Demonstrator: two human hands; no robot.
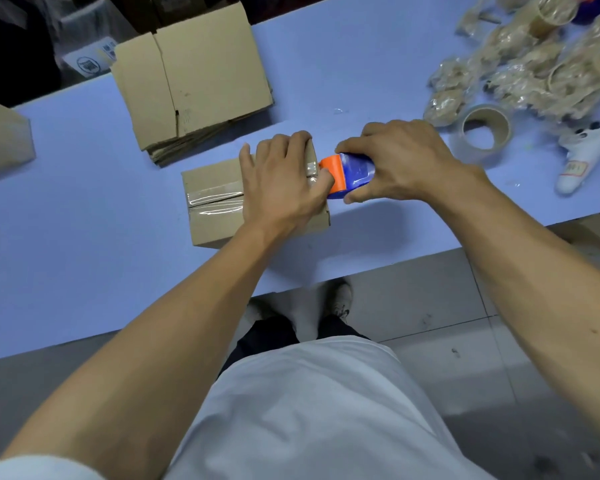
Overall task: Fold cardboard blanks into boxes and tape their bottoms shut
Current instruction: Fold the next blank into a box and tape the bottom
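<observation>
The cardboard box (pixel 219 202) sits bottom-up on the blue counter (pixel 84 237), near its front edge and directly in front of me. A strip of clear tape (pixel 215 199) runs along the centre seam where the bottom flaps meet.

My left hand (pixel 281 181) lies flat on the right half of the box, palm down, fingers spread and pressing on the flaps; its grip is apart and closes on nothing. My right hand (pixel 395 161) has its grip clamped on the blue and orange tape dispenser (pixel 347 176), fingers over the top and thumb underneath. The orange end of the dispenser touches the right edge of the box, just beside my left fingertips.

A stack of flat cardboard blanks (pixel 191 84) lies on the counter behind the box, close to it but apart. A spare roll of clear tape (pixel 485 131) lies flat to the right of my right hand. Behind that roll is a heap of crumpled clear-wrapped bundles (pixel 520 67), and a white handheld controller (pixel 582 157) lies further right.
</observation>
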